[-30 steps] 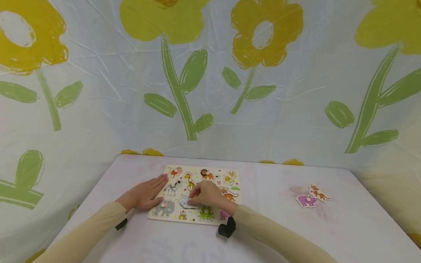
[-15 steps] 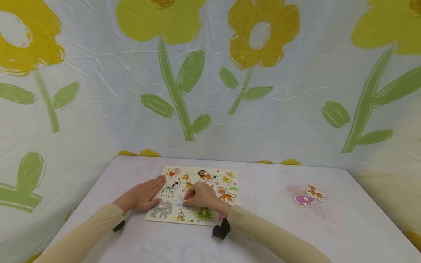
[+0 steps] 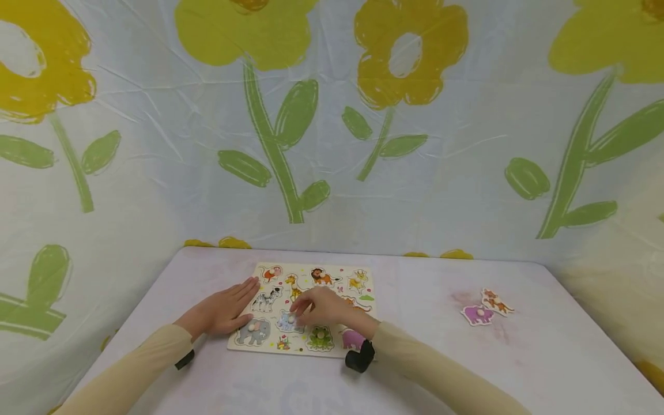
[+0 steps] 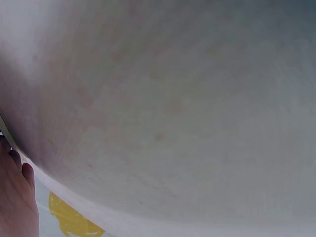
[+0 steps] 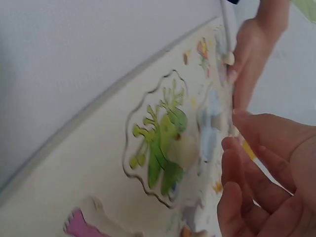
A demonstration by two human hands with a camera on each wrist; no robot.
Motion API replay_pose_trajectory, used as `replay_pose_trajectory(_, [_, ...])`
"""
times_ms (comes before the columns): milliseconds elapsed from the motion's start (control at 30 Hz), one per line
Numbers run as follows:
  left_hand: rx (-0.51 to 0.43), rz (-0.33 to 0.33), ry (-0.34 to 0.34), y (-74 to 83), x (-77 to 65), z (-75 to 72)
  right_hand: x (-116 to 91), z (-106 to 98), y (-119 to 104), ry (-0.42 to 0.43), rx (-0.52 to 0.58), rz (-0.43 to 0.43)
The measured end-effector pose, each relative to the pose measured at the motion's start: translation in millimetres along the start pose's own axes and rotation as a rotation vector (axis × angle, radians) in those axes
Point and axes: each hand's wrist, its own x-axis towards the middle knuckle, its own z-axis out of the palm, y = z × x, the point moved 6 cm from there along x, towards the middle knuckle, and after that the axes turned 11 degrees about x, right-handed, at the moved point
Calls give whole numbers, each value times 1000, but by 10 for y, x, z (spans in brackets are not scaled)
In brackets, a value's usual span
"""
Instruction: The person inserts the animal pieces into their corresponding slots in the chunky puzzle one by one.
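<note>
A wooden knob puzzle board [image 3: 275,348] with several animal pieces lies on the table. My left hand [image 3: 220,311] rests with straight fingers on the board's left edge, beside the zebra and grey elephant pieces; only part of it enters the left wrist view. My right hand [image 3: 324,305] hovers over the middle of the board, by the light blue animal puzzle piece [image 3: 287,323]. That piece sits in its recess. In the right wrist view, the thumb and forefinger [image 5: 229,143] are slightly parted just off its knob, holding nothing. The green frog piece [image 5: 163,143] lies near that hand.
Two loose pieces, a purple animal [image 3: 477,315] and an orange-brown animal [image 3: 497,302], lie touching or overlapping on the right of the table [image 3: 425,346]. A flower-printed cloth [image 3: 441,190] hangs behind the table. A purple shape [image 3: 353,339] shows at the board's lower right.
The light blue piece, tilted under my right fingers a second ago, now lies in its recess. The right fingers have let go of its knob. My left hand stays on the board's edge.
</note>
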Motion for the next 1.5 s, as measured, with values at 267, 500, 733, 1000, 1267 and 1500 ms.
replay_pose_trajectory(267, [15,1,-2,-41,3,-11,-128,-284,16,56,17,-104])
replay_pose_trajectory(500, [-4,5,-9,-3,-3,-17,-402,-501,170,150,-8,-111])
replay_pose_trajectory(733, [10,9,20,32,8,-14,-727,-745,404,226,-31,-60])
replay_pose_trajectory(1000, [40,38,127,20,-16,-11,-1077,-892,649,288,-22,7])
replay_pose_trajectory(1267, [46,18,77,43,-24,-7,-1434,-1091,828,337,-38,61])
replay_pose_trajectory(1500, [57,2,59,35,-6,48,-1733,-1315,1003,387,-66,42])
